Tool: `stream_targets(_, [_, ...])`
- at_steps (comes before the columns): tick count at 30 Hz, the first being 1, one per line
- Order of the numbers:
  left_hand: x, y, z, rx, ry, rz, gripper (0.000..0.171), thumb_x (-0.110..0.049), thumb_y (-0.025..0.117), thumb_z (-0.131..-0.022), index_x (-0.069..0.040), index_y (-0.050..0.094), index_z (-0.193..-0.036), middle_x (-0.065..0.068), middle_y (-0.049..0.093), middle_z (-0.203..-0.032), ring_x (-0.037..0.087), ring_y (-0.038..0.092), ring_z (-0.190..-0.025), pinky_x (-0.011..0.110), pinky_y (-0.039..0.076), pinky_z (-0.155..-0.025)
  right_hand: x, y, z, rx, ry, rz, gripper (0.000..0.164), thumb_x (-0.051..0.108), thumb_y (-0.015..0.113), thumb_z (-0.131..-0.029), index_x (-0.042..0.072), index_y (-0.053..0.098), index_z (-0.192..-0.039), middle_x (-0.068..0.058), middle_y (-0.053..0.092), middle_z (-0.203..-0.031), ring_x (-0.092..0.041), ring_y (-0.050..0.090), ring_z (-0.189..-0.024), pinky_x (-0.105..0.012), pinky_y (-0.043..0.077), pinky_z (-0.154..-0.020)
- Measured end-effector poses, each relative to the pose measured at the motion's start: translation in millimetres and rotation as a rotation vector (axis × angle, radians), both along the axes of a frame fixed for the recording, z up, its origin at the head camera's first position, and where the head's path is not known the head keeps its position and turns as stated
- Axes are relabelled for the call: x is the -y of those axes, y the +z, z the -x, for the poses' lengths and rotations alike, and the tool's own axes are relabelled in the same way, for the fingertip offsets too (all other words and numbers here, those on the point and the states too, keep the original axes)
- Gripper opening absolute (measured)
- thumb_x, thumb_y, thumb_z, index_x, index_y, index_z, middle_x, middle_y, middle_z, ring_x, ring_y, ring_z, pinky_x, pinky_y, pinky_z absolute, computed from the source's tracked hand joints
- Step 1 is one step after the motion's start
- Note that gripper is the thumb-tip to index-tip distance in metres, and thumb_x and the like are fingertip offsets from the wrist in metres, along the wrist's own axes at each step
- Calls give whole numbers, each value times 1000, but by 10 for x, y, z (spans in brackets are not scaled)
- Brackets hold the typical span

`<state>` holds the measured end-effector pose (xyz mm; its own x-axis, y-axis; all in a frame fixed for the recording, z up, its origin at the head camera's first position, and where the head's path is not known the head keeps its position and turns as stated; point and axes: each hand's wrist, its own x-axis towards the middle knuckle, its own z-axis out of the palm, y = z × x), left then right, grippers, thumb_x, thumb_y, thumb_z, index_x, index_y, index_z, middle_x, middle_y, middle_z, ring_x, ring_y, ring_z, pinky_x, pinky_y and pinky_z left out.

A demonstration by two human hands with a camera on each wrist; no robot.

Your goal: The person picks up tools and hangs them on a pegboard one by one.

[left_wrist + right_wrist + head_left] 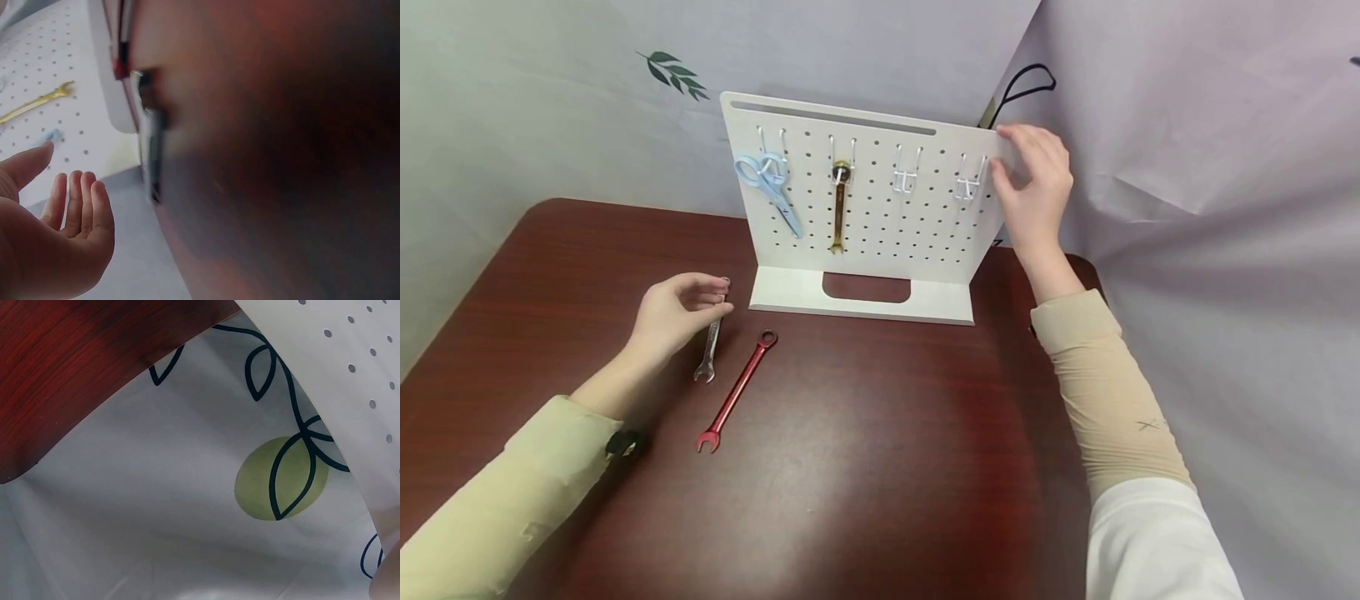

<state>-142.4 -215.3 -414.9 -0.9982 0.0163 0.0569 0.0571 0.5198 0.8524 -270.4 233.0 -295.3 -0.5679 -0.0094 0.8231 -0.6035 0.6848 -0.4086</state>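
Note:
My left hand (677, 312) is just above the silver combination wrench (709, 354) on the table, its fingers loosely bent. A gap shows between hand and wrench in the left wrist view, where the wrench (152, 150) looks blurred. A red combination wrench (739, 392) lies to the right of it. With the thumb near its front face, my right hand (1037, 179) holds the upper right edge of the white pegboard (917, 242); the far fingers are partly hidden. Light blue scissors (775, 187) and a gold wrench (839, 212) hang on the board.
Two white hooks, a middle one (905, 179) and a right one (967, 187), hold nothing. The board's base (790, 292) stands on the dark red-brown table (880, 450). Patterned pale cloth (1195, 208) hangs behind and at the right.

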Motion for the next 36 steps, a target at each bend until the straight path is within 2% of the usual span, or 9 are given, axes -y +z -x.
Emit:
stream_targets(3, [76,-39,-21,-5,0,48,37,-8,82,-92,6,72,-125,29,75,-118,-26,58,-77,0,50,-72,0,0,1,-2,-1,-1,26,1,76,-94,3,79,-119,-11,80,-120,-29,67,-125,-32,42,-120])
stream_targets(5, [121,-61,-28,-4,-2,84,35,-9,82,-92,5,72,-123,32,74,-118,-27,57,-75,0,49,-70,2,0,2,-3,1,2,26,0,77,-93,3,80,-119,-11,80,-120,-29,67,-124,-32,42,-119])
stream_targets(11, [213,-140,-4,11,-36,163,35,-9,84,-90,6,73,-119,31,76,-110,-26,54,-72,-1,45,-68,15,0,-1,-4,5,6,26,0,77,-93,3,79,-118,-12,80,-119,-30,67,-124,-32,42,-119])
stream_targets(18, [265,-197,64,75,-89,210,41,-10,84,-91,9,69,-123,32,74,-115,-24,50,-75,-3,43,-69,16,-2,-1,-5,0,7,26,0,77,-93,3,80,-118,-11,80,-119,-29,67,-124,-32,42,-119])
stream_targets(28, [276,-294,124,25,-78,241,47,-12,91,-83,10,71,-120,28,75,-105,-17,51,-73,-1,42,-68,9,-4,7,-15,0,14,26,-1,77,-92,3,80,-118,-11,80,-119,-30,67,-124,-32,42,-118])
stream_targets(36, [264,-292,117,0,-70,254,43,-10,91,-82,8,73,-116,26,77,-101,-18,52,-72,-2,41,-67,17,-11,9,-16,11,28,26,-1,78,-92,4,80,-117,-11,80,-118,-30,67,-124,-33,43,-118])
